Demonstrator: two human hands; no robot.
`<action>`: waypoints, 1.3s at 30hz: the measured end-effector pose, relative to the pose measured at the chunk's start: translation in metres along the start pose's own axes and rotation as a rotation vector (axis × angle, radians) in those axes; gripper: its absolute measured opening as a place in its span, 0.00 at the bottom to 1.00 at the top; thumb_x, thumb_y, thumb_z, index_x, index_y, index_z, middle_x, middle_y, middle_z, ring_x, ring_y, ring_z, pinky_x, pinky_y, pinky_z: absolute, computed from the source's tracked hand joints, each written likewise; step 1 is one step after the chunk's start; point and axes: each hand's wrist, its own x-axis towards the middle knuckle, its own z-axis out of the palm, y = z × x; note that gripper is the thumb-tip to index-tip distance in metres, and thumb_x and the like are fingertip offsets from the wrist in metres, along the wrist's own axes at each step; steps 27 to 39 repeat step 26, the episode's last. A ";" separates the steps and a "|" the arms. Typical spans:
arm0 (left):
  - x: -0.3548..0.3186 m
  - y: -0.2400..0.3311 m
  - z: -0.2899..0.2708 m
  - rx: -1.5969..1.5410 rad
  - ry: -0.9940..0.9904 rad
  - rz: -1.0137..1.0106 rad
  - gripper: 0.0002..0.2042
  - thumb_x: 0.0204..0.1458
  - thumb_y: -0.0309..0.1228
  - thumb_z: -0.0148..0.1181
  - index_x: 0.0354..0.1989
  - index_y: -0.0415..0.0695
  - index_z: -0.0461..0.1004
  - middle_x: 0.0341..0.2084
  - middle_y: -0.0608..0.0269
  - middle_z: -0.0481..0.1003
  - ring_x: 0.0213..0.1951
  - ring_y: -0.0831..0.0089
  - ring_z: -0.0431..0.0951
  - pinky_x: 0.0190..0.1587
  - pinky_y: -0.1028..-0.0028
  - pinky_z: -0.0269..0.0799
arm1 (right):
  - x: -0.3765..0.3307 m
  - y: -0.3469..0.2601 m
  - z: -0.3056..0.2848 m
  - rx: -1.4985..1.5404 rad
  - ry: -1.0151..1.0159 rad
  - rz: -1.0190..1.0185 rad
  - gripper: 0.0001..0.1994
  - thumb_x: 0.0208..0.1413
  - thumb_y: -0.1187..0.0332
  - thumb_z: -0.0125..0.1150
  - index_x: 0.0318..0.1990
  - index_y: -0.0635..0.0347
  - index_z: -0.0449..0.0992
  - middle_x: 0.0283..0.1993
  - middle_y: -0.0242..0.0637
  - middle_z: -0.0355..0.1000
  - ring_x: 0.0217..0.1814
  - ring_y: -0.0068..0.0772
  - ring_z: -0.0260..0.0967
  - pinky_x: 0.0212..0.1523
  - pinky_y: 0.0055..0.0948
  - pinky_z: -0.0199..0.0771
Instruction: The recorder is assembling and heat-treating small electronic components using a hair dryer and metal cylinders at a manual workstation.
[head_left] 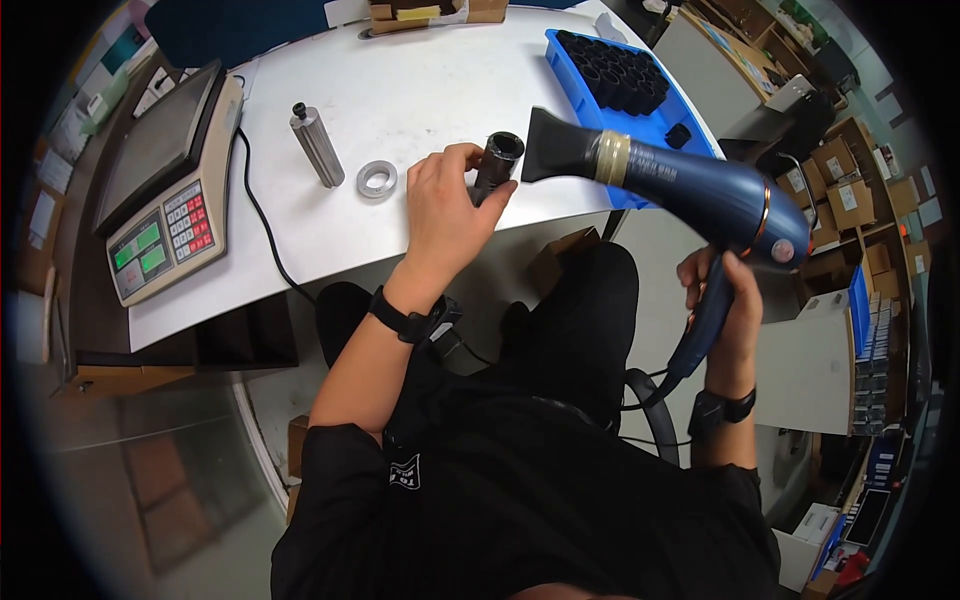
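My left hand (445, 205) is closed around a black tube (500, 158) near the front edge of the white table (430, 90). The tube's open round end faces up. In my right hand (728, 295) is the handle of a dark blue hair dryer (690, 185), held above my lap. Its black flat nozzle (552, 145) points left at the tube, with a small gap between them. Tan tape wraps the barrel just behind the nozzle. To the left of my left hand lies a silver metal ring (377, 179), and beyond it stands a ribbed metal cylinder (318, 145) with a black knob on top.
A blue tray (690, 125) with several black tubes (612, 72) sits at the table's right end. On the left is a weighing scale (175, 190) with a black cable (262, 205). A cardboard box (440, 12) stands at the back. Shelves with boxes (850, 200) line the right.
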 end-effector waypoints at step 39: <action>-0.005 -0.011 -0.004 -0.033 -0.020 0.055 0.31 0.46 0.39 0.73 0.60 0.43 0.71 0.45 0.56 0.80 0.52 0.61 0.75 0.60 0.59 0.61 | 0.101 -0.144 0.017 -0.620 -0.240 -0.060 0.21 0.60 0.44 0.60 0.33 0.54 0.78 0.28 0.31 0.76 0.22 0.16 0.69 0.25 0.13 0.69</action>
